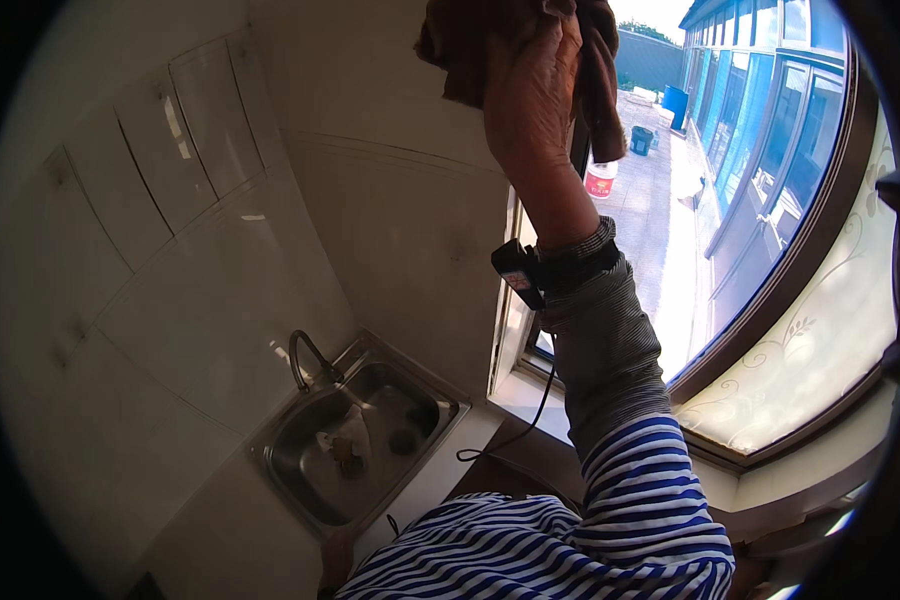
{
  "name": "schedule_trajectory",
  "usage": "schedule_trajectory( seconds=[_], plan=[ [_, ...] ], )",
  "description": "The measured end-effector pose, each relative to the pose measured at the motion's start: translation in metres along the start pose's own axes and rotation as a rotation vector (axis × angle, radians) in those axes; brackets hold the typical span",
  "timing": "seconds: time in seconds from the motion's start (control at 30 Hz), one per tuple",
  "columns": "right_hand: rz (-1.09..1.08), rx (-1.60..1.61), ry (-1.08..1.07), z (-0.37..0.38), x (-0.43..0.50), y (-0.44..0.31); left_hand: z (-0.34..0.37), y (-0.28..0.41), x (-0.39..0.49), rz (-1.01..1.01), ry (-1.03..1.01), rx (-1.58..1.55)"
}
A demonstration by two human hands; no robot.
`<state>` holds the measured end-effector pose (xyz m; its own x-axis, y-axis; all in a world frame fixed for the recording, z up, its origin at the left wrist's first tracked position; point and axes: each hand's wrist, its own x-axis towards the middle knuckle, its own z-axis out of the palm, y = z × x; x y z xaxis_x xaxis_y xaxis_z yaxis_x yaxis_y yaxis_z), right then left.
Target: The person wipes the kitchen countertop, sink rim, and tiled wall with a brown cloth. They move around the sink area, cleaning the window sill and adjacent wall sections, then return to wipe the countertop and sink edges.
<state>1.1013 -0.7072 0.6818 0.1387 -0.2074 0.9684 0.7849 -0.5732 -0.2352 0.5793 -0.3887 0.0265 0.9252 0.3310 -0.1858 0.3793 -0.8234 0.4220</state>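
High at the top of the head view, my right hand [529, 105] is raised and grips a dark brown cloth [604, 97], whose folds hang on both sides of it. The cloth lies against the wall beside the window; its upper part is cut off by the picture's edge. Low in the view, my left hand [337, 553] rests at the front rim of a stainless steel sink [311, 517]; its fingers are too dark to make out. A whitish cloth or bag [356, 431] with a yellowish item lies in the basin, below a curved metal faucet [298, 352].
An open window frame [802, 247] stands at the right, with a frosted, patterned pane [787, 375] below it. Outside are a white bucket [601, 180] and blue containers. A black cable [544, 405] hangs from my right forearm. Tiled wall [217, 285] rises behind the sink.
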Motion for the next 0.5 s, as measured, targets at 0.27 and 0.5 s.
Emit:
schedule_trajectory(
  seconds=[0.27,0.5],
  plan=[
    [0.392,-0.307,-0.365,-0.032,-0.263,0.091,-0.037,0.041,-0.008,0.088,0.137,-0.071],
    [0.716,-0.338,-0.494,-0.085,-0.51,0.108,-0.051,0.043,-0.013,0.034,-0.126,0.079]
  ],
)
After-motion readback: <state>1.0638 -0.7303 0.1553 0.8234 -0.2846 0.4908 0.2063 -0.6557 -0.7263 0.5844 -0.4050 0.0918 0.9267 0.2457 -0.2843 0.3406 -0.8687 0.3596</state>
